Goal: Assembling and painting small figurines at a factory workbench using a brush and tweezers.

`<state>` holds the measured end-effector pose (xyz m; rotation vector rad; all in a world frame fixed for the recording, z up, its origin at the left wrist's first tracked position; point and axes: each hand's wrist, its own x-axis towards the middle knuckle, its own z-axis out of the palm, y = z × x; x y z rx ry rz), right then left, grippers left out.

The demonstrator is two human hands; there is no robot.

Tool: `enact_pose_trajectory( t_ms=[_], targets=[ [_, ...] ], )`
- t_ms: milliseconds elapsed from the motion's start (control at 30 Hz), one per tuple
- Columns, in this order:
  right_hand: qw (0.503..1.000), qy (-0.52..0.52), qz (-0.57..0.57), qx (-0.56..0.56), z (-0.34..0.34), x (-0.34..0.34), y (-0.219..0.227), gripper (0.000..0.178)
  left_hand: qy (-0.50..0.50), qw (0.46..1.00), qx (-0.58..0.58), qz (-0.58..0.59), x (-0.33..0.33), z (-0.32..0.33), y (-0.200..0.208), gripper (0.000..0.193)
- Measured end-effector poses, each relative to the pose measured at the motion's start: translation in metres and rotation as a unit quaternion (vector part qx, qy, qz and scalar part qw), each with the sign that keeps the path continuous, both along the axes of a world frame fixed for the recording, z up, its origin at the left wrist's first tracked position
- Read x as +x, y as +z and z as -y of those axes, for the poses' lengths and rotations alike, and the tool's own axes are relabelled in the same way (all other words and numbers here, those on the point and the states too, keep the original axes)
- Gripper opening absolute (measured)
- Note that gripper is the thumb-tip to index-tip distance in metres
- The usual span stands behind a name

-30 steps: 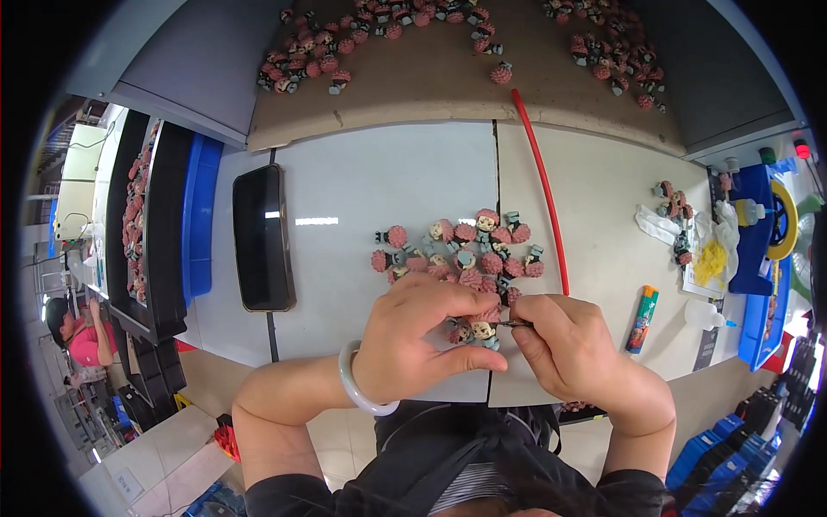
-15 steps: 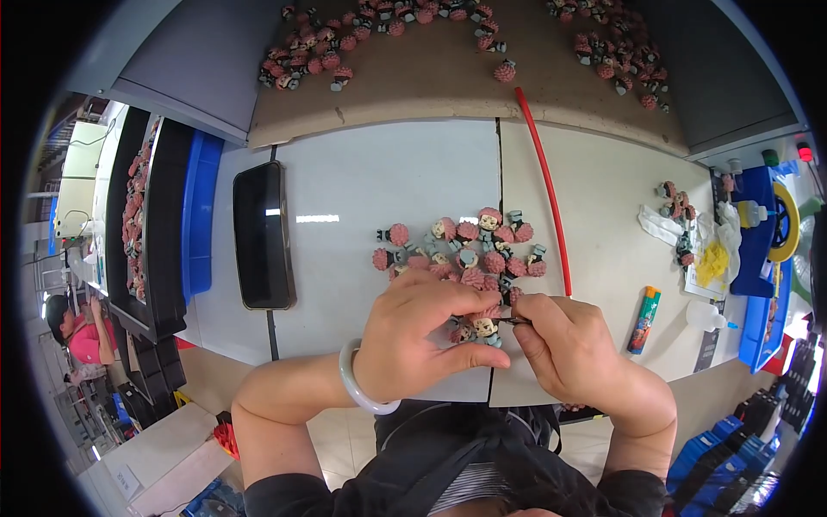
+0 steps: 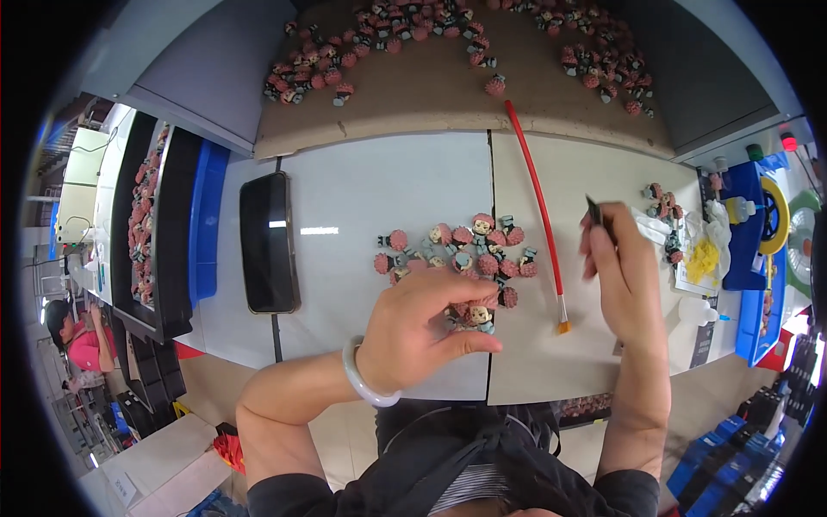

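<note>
My left hand (image 3: 422, 323) curls at the near edge of a cluster of small figurines with pink, bumpy hair. Between its thumb and fingers is one figurine (image 3: 480, 317), its pale face showing. My right hand (image 3: 618, 258) is raised to the right of a red paintbrush, closed on a slim dark tool (image 3: 594, 211) with a pointed end; its exact kind is unclear. Other figurines (image 3: 484, 226) lie close together just beyond my left hand. The paintbrush (image 3: 536, 185) lies lengthwise between my hands, its orange bristles toward me.
A black phone (image 3: 267, 241) lies on the left. More figurines (image 3: 345, 60) are heaped on the brown far shelf (image 3: 413, 95). At the right are white tissue (image 3: 722, 237), yellow material (image 3: 706, 258), a white bottle (image 3: 694, 311) and blue bins (image 3: 746, 258). A person (image 3: 82, 336) sits far left.
My right hand has moved away from the held figurine, up and to the right with the dark tool. This uncovers the brush's bristles. The lighter is now hidden. My left hand has shifted slightly away from me.
</note>
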<state>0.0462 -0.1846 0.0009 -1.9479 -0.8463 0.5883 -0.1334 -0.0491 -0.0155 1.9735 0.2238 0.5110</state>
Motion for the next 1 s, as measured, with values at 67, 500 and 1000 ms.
enact_pose_trajectory(
  t_ms=[67,500,1000],
  targets=[
    [0.976,-0.027,0.203,-0.074,0.003,0.018,-0.01,0.015,-0.018,1.0,-0.002,0.021,0.007,0.001,0.003,0.047],
    [0.962,0.266,0.055,0.041,0.09,-0.073,0.055,0.02,-0.011,0.997,-0.064,0.044,-0.024,-0.001,0.039,0.044],
    [0.984,-0.03,0.151,-0.086,0.249,-0.042,-0.338,0.033,0.501,0.766,0.383,-0.128,-0.179,-0.16,0.107,0.035]
  ],
)
